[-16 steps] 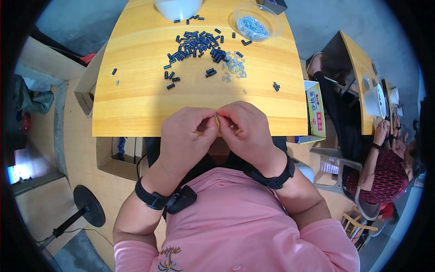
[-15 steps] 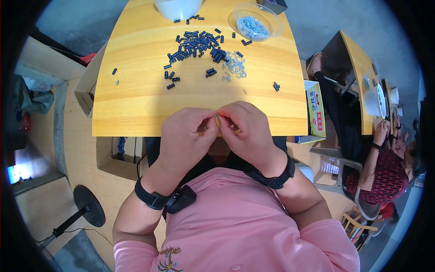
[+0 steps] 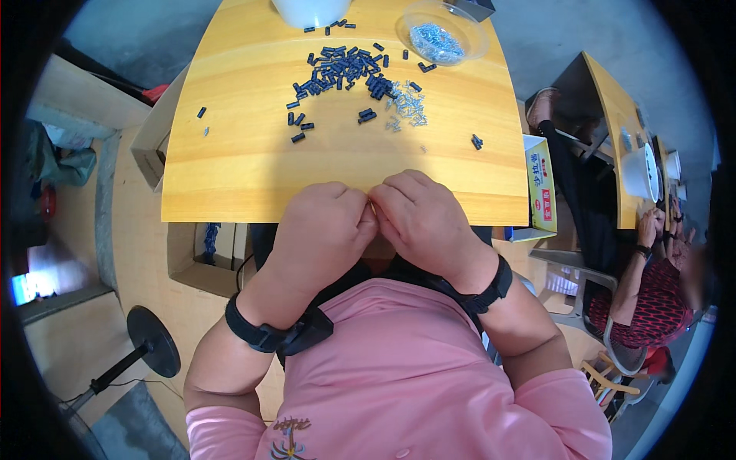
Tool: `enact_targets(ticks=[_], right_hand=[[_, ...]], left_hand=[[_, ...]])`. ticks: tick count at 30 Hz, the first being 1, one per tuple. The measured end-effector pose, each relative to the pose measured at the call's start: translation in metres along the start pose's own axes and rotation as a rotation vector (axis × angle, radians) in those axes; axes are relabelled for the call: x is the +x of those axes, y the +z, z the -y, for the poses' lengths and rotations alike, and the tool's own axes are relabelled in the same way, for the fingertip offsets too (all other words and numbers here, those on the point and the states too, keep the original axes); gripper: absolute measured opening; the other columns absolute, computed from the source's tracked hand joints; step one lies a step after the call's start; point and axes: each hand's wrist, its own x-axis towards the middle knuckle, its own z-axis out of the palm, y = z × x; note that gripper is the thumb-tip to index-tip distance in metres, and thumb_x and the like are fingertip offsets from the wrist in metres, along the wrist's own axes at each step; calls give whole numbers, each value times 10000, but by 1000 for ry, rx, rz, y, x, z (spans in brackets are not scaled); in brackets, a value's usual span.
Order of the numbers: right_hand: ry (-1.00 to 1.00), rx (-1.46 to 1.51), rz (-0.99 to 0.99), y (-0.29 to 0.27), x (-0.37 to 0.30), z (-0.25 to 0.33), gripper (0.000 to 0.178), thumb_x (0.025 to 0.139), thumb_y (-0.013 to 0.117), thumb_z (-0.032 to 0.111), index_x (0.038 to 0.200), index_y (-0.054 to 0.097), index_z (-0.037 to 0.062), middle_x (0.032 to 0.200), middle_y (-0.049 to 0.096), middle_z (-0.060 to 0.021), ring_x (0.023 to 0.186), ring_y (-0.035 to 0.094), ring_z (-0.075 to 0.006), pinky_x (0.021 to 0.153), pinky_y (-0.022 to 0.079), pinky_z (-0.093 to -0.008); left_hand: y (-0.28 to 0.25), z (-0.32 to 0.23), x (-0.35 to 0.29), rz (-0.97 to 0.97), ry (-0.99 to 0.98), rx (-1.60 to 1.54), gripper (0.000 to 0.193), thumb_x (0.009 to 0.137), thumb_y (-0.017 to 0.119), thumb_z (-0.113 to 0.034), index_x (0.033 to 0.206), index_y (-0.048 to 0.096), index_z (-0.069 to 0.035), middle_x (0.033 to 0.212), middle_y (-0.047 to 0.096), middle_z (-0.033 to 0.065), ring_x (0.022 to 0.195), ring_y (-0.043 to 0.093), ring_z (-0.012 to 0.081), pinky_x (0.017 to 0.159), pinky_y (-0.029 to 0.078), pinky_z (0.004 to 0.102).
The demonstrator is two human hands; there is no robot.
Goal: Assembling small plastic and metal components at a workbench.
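Left hand and right hand are huddled together, can't tell if they're gripping anything. Little black pieces sit piled beyond them on the desk.

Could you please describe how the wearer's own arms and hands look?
The left hand and right hand are ungloved, the forearms bare. Each wrist wears a black band; a boxy black device sits beside the left one. The short sleeves are pink.

A small assembly workshop is suggested here: black parts and silvery pieces are heaped on the wooden table, a second table is occupied by a co-worker.
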Motion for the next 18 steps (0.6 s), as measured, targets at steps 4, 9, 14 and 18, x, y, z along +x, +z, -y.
enact_targets(ticks=[4,9,14,18], right_hand=[[-37,-16,29,0,2,-1,132,694,598,97,775,514,34,727,500,-96,736,529,-270,650,459,-348],[-16,33,23,-1,-3,3,123,708,603,88,786,526,31,742,515,-105,737,534,-284,648,461,-360],[55,227,-48,2,-9,-1,169,700,628,1,862,589,21,779,569,-123,710,557,-297,618,465,-369],[77,294,20,1,-6,-3,130,715,626,12,839,583,19,748,570,-121,701,557,-300,603,460,-372]], left_hand=[[-2,0,-1,27,13,34,119,708,612,-87,638,545,-20,578,509,123,588,542,293,559,446,400],[-7,1,0,86,-178,-162,83,700,632,-78,684,620,2,602,569,128,557,574,252,531,459,336],[-18,3,0,218,-385,-395,98,708,647,-79,718,657,18,620,611,127,518,593,190,508,459,268],[-18,4,-3,225,-257,-323,83,711,650,-68,736,655,12,625,597,131,541,589,223,520,458,295]])
